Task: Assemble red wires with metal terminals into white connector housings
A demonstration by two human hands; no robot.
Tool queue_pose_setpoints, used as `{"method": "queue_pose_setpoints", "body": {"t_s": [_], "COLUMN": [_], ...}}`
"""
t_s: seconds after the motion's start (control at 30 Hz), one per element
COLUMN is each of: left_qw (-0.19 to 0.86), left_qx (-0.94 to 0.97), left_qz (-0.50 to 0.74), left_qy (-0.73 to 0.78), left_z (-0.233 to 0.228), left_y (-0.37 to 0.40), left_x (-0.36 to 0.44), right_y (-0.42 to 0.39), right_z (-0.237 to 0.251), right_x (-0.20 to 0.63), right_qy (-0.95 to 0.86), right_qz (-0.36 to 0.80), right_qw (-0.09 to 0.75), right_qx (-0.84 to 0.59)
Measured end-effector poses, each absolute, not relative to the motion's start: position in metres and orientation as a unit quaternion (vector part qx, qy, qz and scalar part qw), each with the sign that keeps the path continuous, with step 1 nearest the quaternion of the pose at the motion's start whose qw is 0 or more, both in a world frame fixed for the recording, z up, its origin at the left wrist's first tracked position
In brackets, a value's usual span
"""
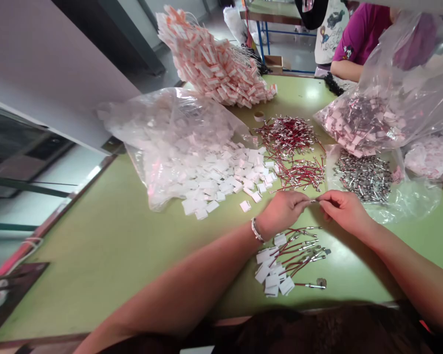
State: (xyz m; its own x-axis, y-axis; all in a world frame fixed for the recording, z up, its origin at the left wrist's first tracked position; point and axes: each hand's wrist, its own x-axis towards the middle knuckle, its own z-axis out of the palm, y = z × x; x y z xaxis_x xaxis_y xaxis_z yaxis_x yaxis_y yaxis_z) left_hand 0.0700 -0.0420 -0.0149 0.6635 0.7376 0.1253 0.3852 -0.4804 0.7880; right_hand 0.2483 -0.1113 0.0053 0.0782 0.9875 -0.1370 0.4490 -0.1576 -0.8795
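My left hand [283, 210] and my right hand [340, 208] meet fingertip to fingertip over the table, both closed in a pinch. Between them shows a small metal terminal [313, 200]; whatever else they hold is hidden by the fingers. Just below lies a row of red wire leads [299, 248], with white tabs [272, 281] at their left ends and metal ends at the right. One lead, nearest my body, ends at a small dark piece [321, 283]. Beyond my hands are two heaps of red wires with metal ends, a larger pile [290, 135] and a smaller pile [302, 174].
White plastic pieces [221, 172] spill from a clear bag [170, 118] at left. Metal parts [365, 174] lie on plastic at right, below a bag of pinkish pieces [362, 123]. An orange-white bundle [221, 64] and a tape roll [259, 116] stand behind. A person [365, 34] sits opposite.
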Motion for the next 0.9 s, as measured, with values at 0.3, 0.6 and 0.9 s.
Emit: {"method": "queue_pose_setpoints", "body": {"t_s": [0.3, 0.6, 0.9], "left_qw": [0.156, 0.181, 0.166], "left_qx": [0.944, 0.900, 0.894], "left_qz": [0.146, 0.223, 0.168], "left_qy": [0.250, 0.327, 0.380], "left_z": [-0.016, -0.005, -0.024], "left_y": [-0.041, -0.023, -0.020], "left_x": [0.073, 0.096, 0.099], "right_y": [-0.112, -0.114, -0.101], "right_z": [0.011, 0.007, 0.029], "right_x": [0.247, 0.255, 0.325], "right_qy": [-0.507, -0.725, -0.679], "right_qz": [0.457, 0.255, 0.067], "right_qw": [0.303, 0.250, 0.135], "right_qx": [-0.665, -0.589, -0.719]}}
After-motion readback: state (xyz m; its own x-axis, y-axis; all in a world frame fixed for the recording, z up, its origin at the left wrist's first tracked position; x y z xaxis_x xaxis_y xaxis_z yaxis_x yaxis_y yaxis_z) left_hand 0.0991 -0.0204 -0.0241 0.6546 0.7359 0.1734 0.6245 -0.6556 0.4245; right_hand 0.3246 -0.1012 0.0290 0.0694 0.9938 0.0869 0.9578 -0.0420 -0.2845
